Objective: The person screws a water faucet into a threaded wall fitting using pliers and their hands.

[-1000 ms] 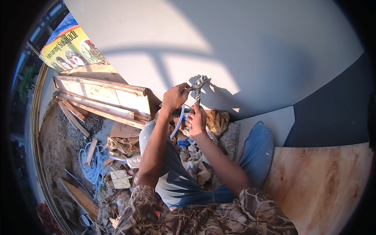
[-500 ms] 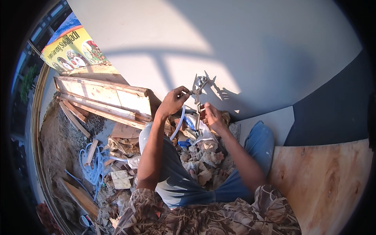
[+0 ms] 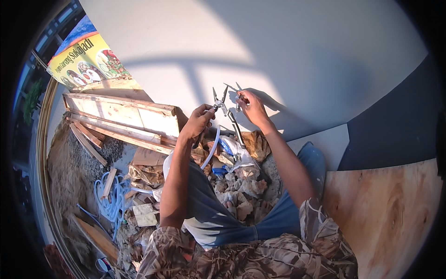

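Observation:
My left hand (image 3: pixel 199 122) is closed around one handle of a pair of pliers (image 3: pixel 234 125), held up in front of the pale wall. The pliers' pointed jaws are spread apart and point upward, and their other handle slants down to the right, free of my fingers. To the right of the jaws, my right hand (image 3: pixel 252 108) pinches a small shiny metal piece (image 3: pixel 239 98). Fingers partly cover it, so its kind is unclear. The piece and the jaws are apart.
Rubble (image 3: pixel 241 186) and crumpled paper (image 3: pixel 256 145) lie between my legs. A coiled pale-blue hose (image 3: pixel 111 197) rests at left, below a long wooden box (image 3: pixel 125 114) and loose planks (image 3: pixel 88 142). A wooden board (image 3: pixel 381 214) is at right; a yellow banner (image 3: pixel 86 60) hangs at far left.
My right hand has risen from beside the pliers' lower handle and now holds the small metal piece. The pliers have shifted left and tilted in my left hand.

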A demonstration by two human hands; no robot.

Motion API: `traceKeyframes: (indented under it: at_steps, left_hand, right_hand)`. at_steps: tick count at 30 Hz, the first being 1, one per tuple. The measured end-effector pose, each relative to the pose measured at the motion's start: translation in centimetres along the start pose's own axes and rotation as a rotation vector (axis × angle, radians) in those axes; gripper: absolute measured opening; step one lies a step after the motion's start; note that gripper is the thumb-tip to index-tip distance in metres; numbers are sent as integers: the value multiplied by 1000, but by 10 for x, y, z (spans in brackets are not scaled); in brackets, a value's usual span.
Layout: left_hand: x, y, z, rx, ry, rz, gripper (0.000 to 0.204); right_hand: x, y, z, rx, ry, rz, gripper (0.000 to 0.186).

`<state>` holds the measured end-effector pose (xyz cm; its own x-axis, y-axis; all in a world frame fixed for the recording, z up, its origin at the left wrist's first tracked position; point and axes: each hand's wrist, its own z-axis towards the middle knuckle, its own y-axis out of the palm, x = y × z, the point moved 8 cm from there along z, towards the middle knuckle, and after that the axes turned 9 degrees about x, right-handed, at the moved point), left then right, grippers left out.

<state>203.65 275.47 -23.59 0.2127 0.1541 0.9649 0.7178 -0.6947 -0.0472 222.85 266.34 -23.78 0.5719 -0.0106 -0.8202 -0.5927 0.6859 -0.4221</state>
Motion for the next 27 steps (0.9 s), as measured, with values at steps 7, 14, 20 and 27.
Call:
traceKeyframes:
  at_steps: [7,14,20,27]
  left_hand:
    - [-41,70,-16,20,-69,-87,29]
    - [-55,117,-7,-55,-230,-511,27]
    - [-53,125,8,-38,-178,-478,29]
    - [-60,118,24,14,-146,-512,30]
  right_hand:
    - [-9,-25,-104,-483,761,383,48]
    - [26,-53,-73,-501,713,237,47]
    - [56,-57,-36,-599,678,107,77]
    - [53,-49,-28,-579,694,132,66]
